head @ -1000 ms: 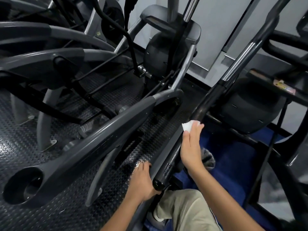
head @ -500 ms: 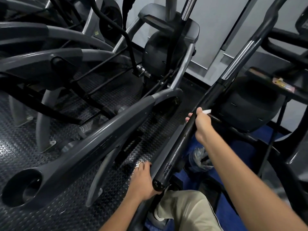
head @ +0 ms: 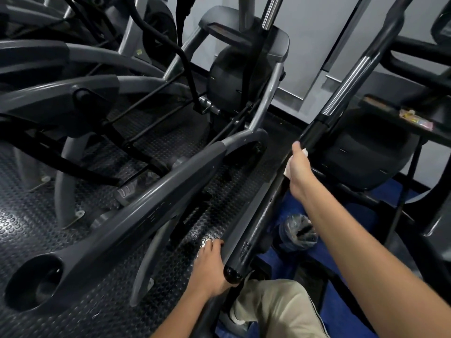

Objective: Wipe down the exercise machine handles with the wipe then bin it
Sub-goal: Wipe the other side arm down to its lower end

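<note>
The right hand point(head: 299, 170) has slid up the black handle point(head: 273, 206) from mid-frame toward right of centre, curled round it with the wipe point(head: 288, 170) pressed beneath — only white edges show. The left hand point(head: 210, 267) still grips the grey bar at lower centre. Wiping looks underway — binning not yet done.

Only one camera is looking here. It is sitting on the person's head and is pointing forward and down. It is looking from close up along a black handle point(head: 263, 211) and over both arms, and it is taking in the bumpy floor point(head: 31, 215) and wall point(head: 317, 32) beyond.
</note>
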Available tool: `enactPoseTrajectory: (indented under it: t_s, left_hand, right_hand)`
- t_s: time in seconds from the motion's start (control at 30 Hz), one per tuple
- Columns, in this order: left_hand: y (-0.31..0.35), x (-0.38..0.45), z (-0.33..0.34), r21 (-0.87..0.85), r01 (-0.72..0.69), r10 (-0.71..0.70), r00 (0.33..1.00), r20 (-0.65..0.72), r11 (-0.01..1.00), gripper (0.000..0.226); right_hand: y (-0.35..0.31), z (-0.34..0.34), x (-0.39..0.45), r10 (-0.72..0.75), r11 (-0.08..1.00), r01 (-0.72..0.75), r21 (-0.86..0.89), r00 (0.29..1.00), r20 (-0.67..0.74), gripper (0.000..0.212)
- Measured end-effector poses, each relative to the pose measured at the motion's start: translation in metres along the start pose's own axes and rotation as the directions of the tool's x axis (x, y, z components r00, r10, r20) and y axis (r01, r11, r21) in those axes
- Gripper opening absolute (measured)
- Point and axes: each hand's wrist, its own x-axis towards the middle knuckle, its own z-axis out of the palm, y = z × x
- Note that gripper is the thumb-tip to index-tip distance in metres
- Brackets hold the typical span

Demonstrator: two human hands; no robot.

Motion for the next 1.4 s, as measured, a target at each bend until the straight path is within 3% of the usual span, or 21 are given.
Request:
enactPoseTrajectory:
  t_s: [0.13,0.2,0.27,0.33,0.47,0.63,0.7,0.8,0.9,1.0,1.1,1.17,1.23,1.3,1.4]
  left_hand:
    - [-0.002,0.0,0.003,-0.007,0.008,-0.008,1.0,-0.007,1.0,0.103]
    - [-0.001,0.002,0.003,-0.008,0.01,-0.011,1.0,-0.013,1.0,0.103]
    - [-0.001,0.002,0.003,-0.01,0.017,-0.017,1.0,-0.007,1.0,0.1]
    - [-0.001,0.002,0.002,-0.006,0.016,-0.016,1.0,-0.006,1.0,0.097]
    - [-0.002,0.003,0.004,-0.004,0.026,-0.026,1.0,-0.006,1.0,0.096]
    - [-0.004,0.004,0.007,-0.005,0.019,-0.019,1.0,-0.019,1.0,0.097]
    - [-0.004,0.005,0.007,-0.002,0.016,-0.016,1.0,-0.027,1.0,0.095]
    - [-0.005,0.005,0.009,0.004,0.014,-0.013,0.999,-0.031,1.0,0.093]
    - [-0.005,0.006,0.01,0.005,0.016,-0.016,0.999,-0.037,1.0,0.089]
    - [-0.004,0.007,0.011,0.004,0.026,-0.026,0.999,-0.046,1.0,0.082]
    - [-0.005,0.008,0.012,0.012,0.033,-0.032,0.998,-0.061,0.999,0.081]
    - [-0.006,0.009,0.012,0.026,0.027,-0.025,0.998,-0.06,0.999,0.082]
    - [-0.006,0.009,0.012,0.018,0.028,-0.027,0.999,-0.04,0.999,0.084]
    - [-0.006,0.01,0.013,0.006,0.035,-0.035,0.999,-0.037,0.999,0.084]
    - [-0.007,0.01,0.014,0.01,0.036,-0.036,0.999,-0.032,0.999,0.084]
  right_hand:
    - [0.014,0.012,-0.043,-0.088,0.992,0.076,-0.097,0.988,-0.128,0.077]
    - [0.043,0.015,-0.075,-0.205,0.963,0.183,-0.199,0.974,-0.098,0.087]
    - [0.067,0.012,-0.093,-0.344,0.903,0.315,-0.291,0.937,-0.052,0.064]
    - [0.068,0.009,-0.097,-0.392,0.894,0.365,-0.26,0.918,-0.061,0.047]
    - [0.048,0.006,-0.071,-0.263,0.955,0.229,-0.189,0.947,-0.182,0.047]
    - [0.023,0.007,-0.022,-0.096,0.97,0.049,-0.239,0.977,-0.19,0.054]
    - [0.014,0.007,-0.003,-0.076,0.963,0.024,-0.268,0.98,-0.185,0.046]
    - [0.008,0.002,0.015,-0.068,0.996,0.063,-0.056,0.992,-0.105,0.024]
    - [0.01,-0.006,0.015,-0.022,0.978,0.016,0.208,0.999,0.029,0.022]
    - [0.015,-0.012,0.008,0.04,0.892,-0.131,0.433,0.976,0.212,0.023]
    - [0.025,-0.014,0.0,0.053,0.706,-0.305,0.64,0.923,0.381,0.014]
    - [0.038,-0.011,-0.007,0.028,0.56,-0.434,0.705,0.861,0.508,0.013]
    - [0.051,-0.009,-0.017,0.011,0.49,-0.512,0.705,0.812,0.583,0.015]
    - [0.054,-0.008,-0.029,0.045,0.537,-0.503,0.678,0.819,0.572,0.016]
    - [0.045,-0.008,-0.039,0.165,0.741,-0.39,0.546,0.895,0.415,0.022]
